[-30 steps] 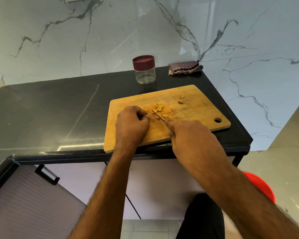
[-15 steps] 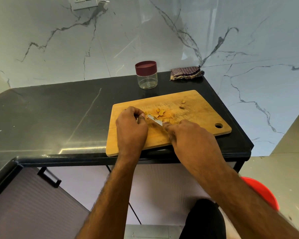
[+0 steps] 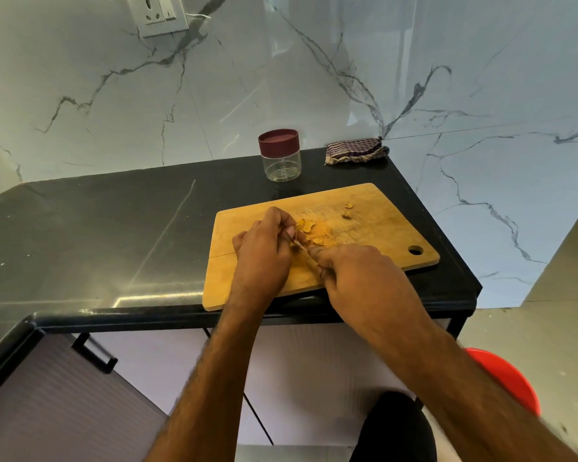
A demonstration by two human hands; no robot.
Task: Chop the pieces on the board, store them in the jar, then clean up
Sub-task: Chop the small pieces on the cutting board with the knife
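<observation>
My left hand (image 3: pixel 264 258) and right hand (image 3: pixel 364 281) meet over the board (image 3: pixel 374 235), which lies on the counter (image 3: pixel 97 235). Cut pieces (image 3: pixel 309 228) sit just beyond my fingertips; two more pieces (image 3: pixel 347 210) farther right. Jar (image 3: pixel 280 155) behind the board, cloth (image 3: pixel 356 151) behind-right by the wall.

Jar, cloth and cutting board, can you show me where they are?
jar (image 3: pixel 282 163), head view, on its clear side
cloth (image 3: pixel 354 151), head view, on its striped middle
cutting board (image 3: pixel 381 228), head view, on bare wood
</observation>
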